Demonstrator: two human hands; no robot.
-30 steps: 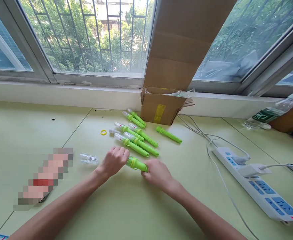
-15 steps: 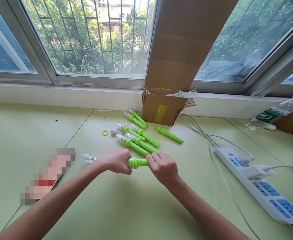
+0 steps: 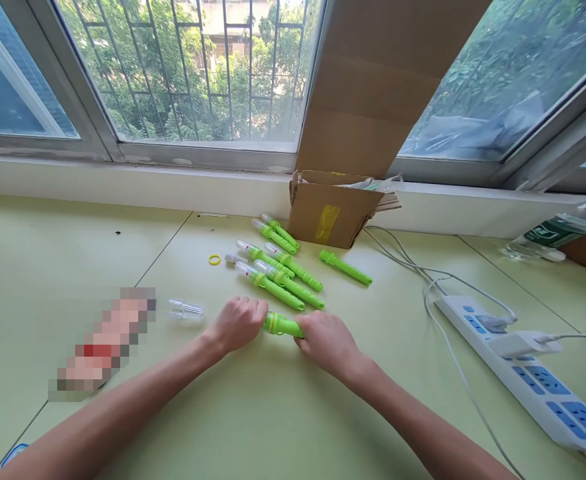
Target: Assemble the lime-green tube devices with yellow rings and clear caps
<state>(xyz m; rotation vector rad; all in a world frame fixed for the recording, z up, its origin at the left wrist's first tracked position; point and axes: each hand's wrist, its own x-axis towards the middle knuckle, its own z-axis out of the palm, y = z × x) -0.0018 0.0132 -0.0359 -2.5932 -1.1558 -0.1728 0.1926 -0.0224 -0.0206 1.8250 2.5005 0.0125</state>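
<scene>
Both hands were on one green tube (image 3: 283, 326), low centre of the frame, held roughly level above the tabletop (image 3: 233, 427). Left hand (image 3: 241, 323) was closed around the tube's left end, fingers covering that end; right hand (image 3: 327, 340) gripped the right end, thumb side toward the tube. Only the green middle section showed between them, with a yellow band near the left hand. Just left of the left hand lay some clear plastic caps (image 3: 187, 310), count hard to tell. Above the hands, mid frame, a cluster of green tubes with clear tips (image 3: 285, 288) lay slanted, some touching; a yellow ring (image 3: 215, 259) lay to its left. A separate green tube without a clear tip (image 3: 346, 268) lay right of the cluster, below an open cardboard box (image 3: 345, 217). Right side of the frame: white power strip (image 3: 510, 380) with plugs and cables, and a clear bottle with green label (image 3: 553, 231) near the right edge. Left side: a pixelated flat item (image 3: 105, 345). Windows (image 3: 197, 80) filled much of the top.
</scene>
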